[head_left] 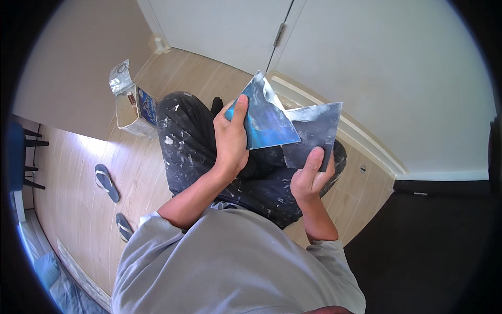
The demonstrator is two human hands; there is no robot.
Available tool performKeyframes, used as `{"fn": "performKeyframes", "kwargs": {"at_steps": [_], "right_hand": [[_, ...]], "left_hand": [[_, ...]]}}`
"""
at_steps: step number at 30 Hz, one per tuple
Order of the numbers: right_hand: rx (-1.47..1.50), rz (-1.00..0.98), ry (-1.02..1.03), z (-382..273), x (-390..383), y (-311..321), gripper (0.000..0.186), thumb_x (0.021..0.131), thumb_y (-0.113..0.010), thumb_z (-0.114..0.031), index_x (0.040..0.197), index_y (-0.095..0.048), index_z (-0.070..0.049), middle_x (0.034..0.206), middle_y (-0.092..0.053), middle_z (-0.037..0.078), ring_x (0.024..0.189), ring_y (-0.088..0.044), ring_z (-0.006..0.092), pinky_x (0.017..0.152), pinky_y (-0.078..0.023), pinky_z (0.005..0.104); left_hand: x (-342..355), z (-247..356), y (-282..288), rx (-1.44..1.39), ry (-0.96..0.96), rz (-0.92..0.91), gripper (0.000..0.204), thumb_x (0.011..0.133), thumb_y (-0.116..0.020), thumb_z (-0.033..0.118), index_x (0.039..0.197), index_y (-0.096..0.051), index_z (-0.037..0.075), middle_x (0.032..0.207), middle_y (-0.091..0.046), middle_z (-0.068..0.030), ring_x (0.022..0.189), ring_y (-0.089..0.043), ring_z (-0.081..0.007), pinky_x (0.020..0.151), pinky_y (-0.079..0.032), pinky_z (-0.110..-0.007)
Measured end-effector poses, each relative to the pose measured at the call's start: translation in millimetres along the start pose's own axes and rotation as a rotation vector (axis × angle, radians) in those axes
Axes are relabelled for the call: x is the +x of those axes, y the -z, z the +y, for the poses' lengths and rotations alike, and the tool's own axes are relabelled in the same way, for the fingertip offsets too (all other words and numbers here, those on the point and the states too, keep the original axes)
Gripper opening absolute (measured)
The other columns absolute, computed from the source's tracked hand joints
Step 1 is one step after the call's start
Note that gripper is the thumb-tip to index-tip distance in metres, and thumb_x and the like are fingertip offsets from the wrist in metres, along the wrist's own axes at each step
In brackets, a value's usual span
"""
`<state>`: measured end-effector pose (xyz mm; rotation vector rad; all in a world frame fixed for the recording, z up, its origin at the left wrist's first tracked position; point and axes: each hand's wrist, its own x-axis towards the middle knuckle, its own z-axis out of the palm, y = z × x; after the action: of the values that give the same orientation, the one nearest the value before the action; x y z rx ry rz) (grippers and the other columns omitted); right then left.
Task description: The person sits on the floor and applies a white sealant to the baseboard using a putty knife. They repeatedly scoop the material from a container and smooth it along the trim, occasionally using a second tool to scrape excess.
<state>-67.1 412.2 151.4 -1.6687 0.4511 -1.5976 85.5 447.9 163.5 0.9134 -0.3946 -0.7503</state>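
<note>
My left hand grips a flat scraper plate with a shiny blue-grey face and white paste smeared near its upper corner. Its thumb presses on the plate's left side. In my right hand is a second, dark grey scraper plate, pinched at its lower edge under the thumb, with white paste along its top. The two plates meet above my lap, the left one's lower right corner lapping over the right one. Fingers behind both plates are hidden. My crossed legs wear dark trousers spotted with white.
An open carton with a raised silvery flap stands on the wooden floor left of my knee. Two flip-flops lie farther left, near a dark-legged chair. Pale door panels and a baseboard rise ahead.
</note>
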Motion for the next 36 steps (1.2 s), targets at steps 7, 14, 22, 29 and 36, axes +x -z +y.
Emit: {"fn": "performKeyframes", "kwargs": {"at_steps": [7, 14, 22, 29, 36], "right_hand": [[-0.07, -0.248, -0.213, -3.3, 33.7, -12.4, 0.035, 0.1, -0.045, -0.015, 0.122, -0.052, 0.01, 0.107, -0.062, 0.02, 0.096, -0.06, 0.0246, 0.087, -0.045, 0.0343], [-0.161, -0.382, -0.383, 2.8, 54.8, -42.2, 0.033, 0.099, -0.047, -0.013, 0.124, -0.051, 0.009, 0.105, -0.062, 0.021, 0.094, -0.059, 0.0244, 0.087, -0.045, 0.0333], [-0.057, -0.558, -0.611, 21.1, 57.8, -52.8, 0.033, 0.101, -0.048, -0.019, 0.12, -0.054, 0.008, 0.095, -0.064, 0.016, 0.083, -0.052, 0.016, 0.078, -0.045, 0.0317], [0.754, -0.126, -1.339, 73.5, 29.1, -5.3, 0.031, 0.099, -0.055, -0.034, 0.107, -0.061, -0.004, 0.076, -0.065, 0.006, 0.064, -0.06, 0.0137, 0.059, -0.049, 0.0283], [1.767, -0.031, -1.507, 54.1, 17.8, -50.1, 0.026, 0.099, -0.045, -0.021, 0.076, -0.047, -0.009, 0.052, -0.04, -0.002, 0.043, -0.036, 0.0093, 0.04, -0.029, 0.0229]], "left_hand": [[39.0, 27.3, 6.5, 0.189, -0.003, -0.029, 0.037, 0.098, -0.061, 0.029, 0.096, -0.066, -0.007, 0.082, -0.063, -0.0008, 0.071, -0.052, -0.0041, 0.065, -0.044, -0.022], [74.6, 30.8, 27.2, 0.233, 0.07, -0.058, 0.037, 0.097, -0.062, 0.03, 0.094, -0.066, -0.007, 0.079, -0.063, -0.0002, 0.07, -0.052, -0.0037, 0.064, -0.044, -0.02], [95.2, 22.4, 42.2, 0.319, 0.1, -0.039, 0.036, 0.096, -0.063, 0.03, 0.091, -0.067, -0.006, 0.079, -0.063, -0.0005, 0.071, -0.053, -0.0052, 0.065, -0.044, -0.021], [124.9, 32.8, 57.9, 0.028, 0.189, -0.071, 0.043, 0.098, -0.056, 0.038, 0.113, -0.059, -0.003, 0.098, -0.065, -0.007, 0.086, -0.065, -0.0152, 0.08, -0.053, -0.03], [105.4, -22.9, 29.3, -0.147, 0.372, -0.09, 0.039, 0.1, -0.053, 0.039, 0.112, -0.059, 0.003, 0.095, -0.065, -0.0023, 0.083, -0.064, -0.012, 0.077, -0.053, -0.029]]}}
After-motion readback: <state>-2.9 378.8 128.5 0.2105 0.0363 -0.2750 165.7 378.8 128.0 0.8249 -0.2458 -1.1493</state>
